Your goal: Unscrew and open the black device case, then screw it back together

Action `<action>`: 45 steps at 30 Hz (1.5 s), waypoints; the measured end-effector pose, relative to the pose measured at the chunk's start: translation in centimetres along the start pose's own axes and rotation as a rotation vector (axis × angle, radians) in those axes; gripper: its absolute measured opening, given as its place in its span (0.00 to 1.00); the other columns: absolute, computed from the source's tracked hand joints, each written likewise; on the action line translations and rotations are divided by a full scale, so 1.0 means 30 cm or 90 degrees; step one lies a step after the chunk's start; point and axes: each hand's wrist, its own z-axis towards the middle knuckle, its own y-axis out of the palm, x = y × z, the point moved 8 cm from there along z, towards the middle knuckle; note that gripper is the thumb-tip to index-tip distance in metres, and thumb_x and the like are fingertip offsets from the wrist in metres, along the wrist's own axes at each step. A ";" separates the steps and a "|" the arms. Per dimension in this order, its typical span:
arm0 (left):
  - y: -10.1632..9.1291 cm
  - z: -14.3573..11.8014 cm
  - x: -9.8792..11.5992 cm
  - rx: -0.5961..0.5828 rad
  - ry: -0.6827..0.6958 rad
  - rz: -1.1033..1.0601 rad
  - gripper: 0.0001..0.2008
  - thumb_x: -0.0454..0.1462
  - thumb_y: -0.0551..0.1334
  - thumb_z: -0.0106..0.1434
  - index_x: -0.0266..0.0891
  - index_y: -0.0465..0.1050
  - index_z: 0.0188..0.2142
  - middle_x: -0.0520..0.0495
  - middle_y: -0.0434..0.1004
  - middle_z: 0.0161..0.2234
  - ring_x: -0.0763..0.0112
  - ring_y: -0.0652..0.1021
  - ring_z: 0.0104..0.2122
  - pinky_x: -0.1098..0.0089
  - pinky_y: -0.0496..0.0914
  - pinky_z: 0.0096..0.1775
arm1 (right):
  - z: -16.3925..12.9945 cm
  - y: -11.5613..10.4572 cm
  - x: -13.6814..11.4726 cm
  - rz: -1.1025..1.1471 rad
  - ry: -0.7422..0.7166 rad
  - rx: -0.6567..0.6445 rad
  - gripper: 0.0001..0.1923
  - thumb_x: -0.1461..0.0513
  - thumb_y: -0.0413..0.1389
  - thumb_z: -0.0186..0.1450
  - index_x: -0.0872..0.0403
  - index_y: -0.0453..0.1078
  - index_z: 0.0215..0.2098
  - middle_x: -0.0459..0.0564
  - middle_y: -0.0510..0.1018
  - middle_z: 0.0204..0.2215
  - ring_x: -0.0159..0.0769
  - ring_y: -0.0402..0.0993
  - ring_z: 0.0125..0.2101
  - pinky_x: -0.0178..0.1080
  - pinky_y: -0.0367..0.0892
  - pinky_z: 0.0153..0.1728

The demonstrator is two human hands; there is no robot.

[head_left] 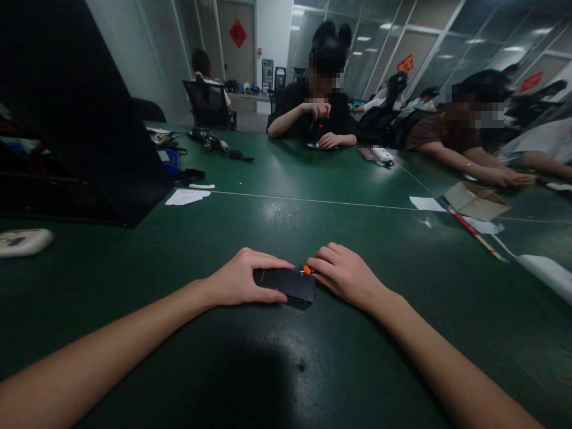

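Left hand (241,277) clamps the left end of a flat black box (286,285) lying on the green table (134,286); fingers curl over its top edge, thumb along the near side. Box's long axis runs left to right, between both hands. Right hand (346,275), fingers pinched, holds a small orange-tipped tool (307,270) at the box's right end.

Both forearms stretched forward, left hand (243,277) curled palm-down, right hand (344,274) fingers pinched
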 end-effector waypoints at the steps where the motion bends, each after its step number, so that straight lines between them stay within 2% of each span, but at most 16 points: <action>1: 0.001 0.000 0.000 -0.001 0.002 -0.002 0.27 0.44 0.74 0.56 0.39 0.78 0.54 0.41 0.83 0.50 0.59 0.83 0.48 0.64 0.73 0.51 | 0.001 0.004 -0.006 0.009 0.000 -0.003 0.19 0.56 0.44 0.77 0.56 0.75 0.46 0.55 0.77 0.35 0.40 0.68 0.35 0.39 0.64 0.35; 8: 0.005 0.005 0.017 -0.015 0.032 -0.038 0.23 0.42 0.72 0.59 0.38 0.79 0.52 0.41 0.84 0.49 0.61 0.83 0.47 0.66 0.72 0.50 | -0.012 0.039 -0.006 0.099 0.015 -0.027 0.19 0.55 0.44 0.77 0.57 0.72 0.50 0.54 0.77 0.36 0.39 0.72 0.36 0.39 0.66 0.36; 13: 0.003 0.008 0.023 -0.008 0.037 -0.055 0.18 0.40 0.69 0.63 0.39 0.79 0.52 0.42 0.84 0.48 0.62 0.83 0.46 0.67 0.72 0.50 | -0.036 0.037 0.043 0.095 0.037 -0.042 0.18 0.55 0.46 0.76 0.56 0.73 0.49 0.54 0.78 0.36 0.40 0.74 0.36 0.39 0.66 0.37; 19: -0.010 0.010 -0.014 0.044 -0.035 -0.110 0.14 0.39 0.60 0.70 0.38 0.81 0.49 0.43 0.85 0.47 0.63 0.82 0.46 0.68 0.72 0.49 | -0.087 0.017 0.150 0.093 0.121 -0.028 0.15 0.57 0.50 0.74 0.58 0.73 0.46 0.56 0.77 0.35 0.41 0.74 0.35 0.40 0.68 0.36; 23: -0.026 0.005 -0.073 0.115 -0.135 -0.265 0.17 0.44 0.60 0.71 0.36 0.81 0.48 0.42 0.86 0.42 0.63 0.83 0.41 0.68 0.74 0.43 | -0.100 0.021 0.179 0.098 0.170 -0.036 0.13 0.56 0.51 0.73 0.56 0.73 0.46 0.54 0.77 0.36 0.40 0.75 0.34 0.40 0.70 0.35; 26: -0.048 0.000 -0.104 0.179 -0.167 -0.344 0.16 0.44 0.63 0.69 0.34 0.81 0.47 0.41 0.86 0.40 0.65 0.82 0.38 0.69 0.74 0.41 | -0.098 0.023 0.180 0.103 0.187 -0.046 0.14 0.55 0.51 0.73 0.54 0.73 0.46 0.54 0.77 0.37 0.39 0.75 0.35 0.40 0.71 0.36; 29: -0.059 0.000 -0.123 0.209 -0.169 -0.408 0.14 0.41 0.66 0.67 0.34 0.81 0.47 0.40 0.85 0.42 0.67 0.82 0.37 0.70 0.73 0.43 | -0.096 0.023 0.181 0.105 0.197 -0.047 0.14 0.55 0.51 0.73 0.54 0.73 0.47 0.54 0.77 0.37 0.40 0.76 0.35 0.41 0.71 0.36; 33: -0.054 0.001 -0.156 0.250 -0.205 -0.562 0.15 0.38 0.69 0.63 0.33 0.79 0.48 0.37 0.84 0.44 0.67 0.83 0.37 0.69 0.74 0.43 | -0.098 0.023 0.186 0.106 0.203 -0.042 0.14 0.54 0.52 0.73 0.54 0.74 0.47 0.53 0.77 0.37 0.40 0.76 0.35 0.41 0.71 0.37; 35: -0.056 0.000 -0.169 0.281 -0.220 -0.617 0.14 0.36 0.70 0.61 0.31 0.79 0.46 0.37 0.84 0.43 0.68 0.83 0.37 0.72 0.74 0.42 | -0.100 0.021 0.187 0.106 0.203 -0.036 0.14 0.54 0.52 0.73 0.53 0.74 0.46 0.53 0.78 0.37 0.40 0.76 0.35 0.42 0.71 0.37; 39: -0.071 -0.011 -0.199 0.360 -0.252 -0.704 0.13 0.31 0.72 0.58 0.31 0.78 0.43 0.43 0.82 0.37 0.74 0.80 0.29 0.74 0.75 0.36 | -0.097 -0.001 0.185 0.103 0.194 0.000 0.16 0.52 0.52 0.72 0.54 0.74 0.46 0.56 0.78 0.39 0.44 0.75 0.38 0.46 0.70 0.40; 42: -0.069 -0.013 -0.210 0.377 -0.256 -0.780 0.15 0.30 0.72 0.57 0.33 0.78 0.45 0.43 0.81 0.37 0.74 0.80 0.28 0.74 0.77 0.34 | -0.084 -0.027 0.159 0.093 0.178 0.052 0.21 0.49 0.51 0.72 0.56 0.72 0.49 0.61 0.78 0.44 0.50 0.73 0.44 0.52 0.68 0.45; 45: -0.065 -0.010 -0.213 0.378 -0.253 -0.827 0.10 0.35 0.69 0.63 0.32 0.78 0.44 0.39 0.81 0.40 0.70 0.81 0.32 0.72 0.78 0.37 | -0.059 -0.049 0.073 0.165 0.107 0.116 0.32 0.40 0.46 0.71 0.56 0.69 0.53 0.62 0.77 0.46 0.51 0.72 0.45 0.54 0.67 0.46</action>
